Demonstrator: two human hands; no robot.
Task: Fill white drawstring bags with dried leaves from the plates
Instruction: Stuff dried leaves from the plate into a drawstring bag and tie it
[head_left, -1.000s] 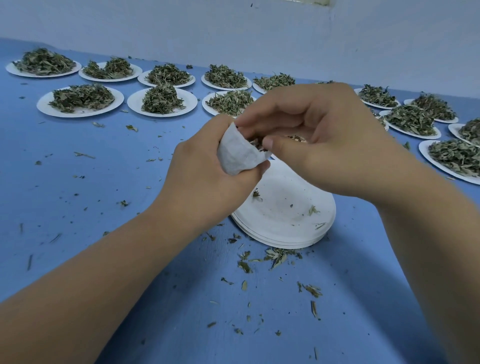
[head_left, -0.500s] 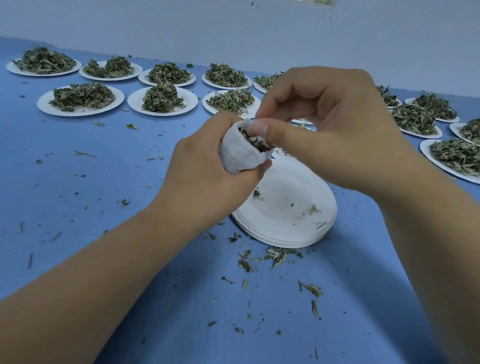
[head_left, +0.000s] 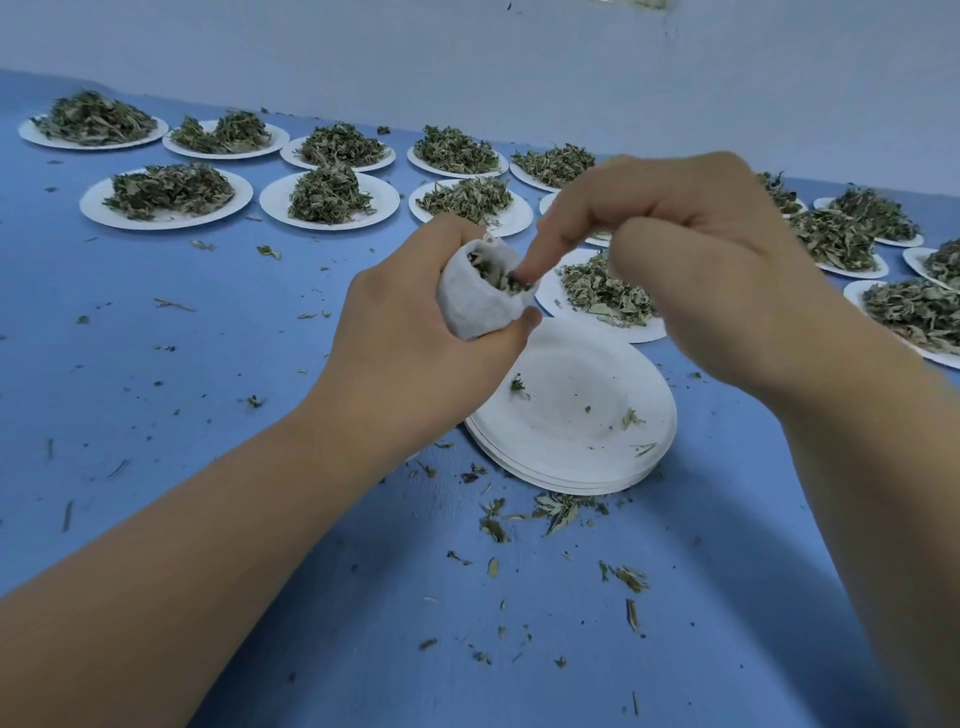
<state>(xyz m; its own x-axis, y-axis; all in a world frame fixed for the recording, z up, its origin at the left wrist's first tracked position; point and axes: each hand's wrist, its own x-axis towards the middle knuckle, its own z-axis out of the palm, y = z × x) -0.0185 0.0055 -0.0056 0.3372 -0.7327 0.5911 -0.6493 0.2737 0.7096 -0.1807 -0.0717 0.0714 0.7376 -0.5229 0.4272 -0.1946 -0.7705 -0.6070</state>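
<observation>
My left hand (head_left: 410, 343) grips a small white drawstring bag (head_left: 475, 309) upright, its mouth open and dried leaves showing inside. My right hand (head_left: 701, 260) is just right of the bag. Its straight index finger pokes down into the bag's mouth onto the leaves, while the other fingers are curled. Both hands hover over a stack of empty white plates (head_left: 576, 421) that bears a few leaf crumbs. Just behind it, a plate of dried leaves (head_left: 602, 291) is partly hidden by my right hand.
Several white plates heaped with dried leaves (head_left: 166, 195) stand in rows along the back of the blue table (head_left: 156, 364) and at the right edge (head_left: 914, 312). Loose leaf bits lie scattered in front of the empty stack (head_left: 556, 512). A pale wall rises behind.
My right hand lifted and shifted right, and its index finger now pushes into the bag. The bag's mouth has opened wider. The plate of leaves behind has come into sight.
</observation>
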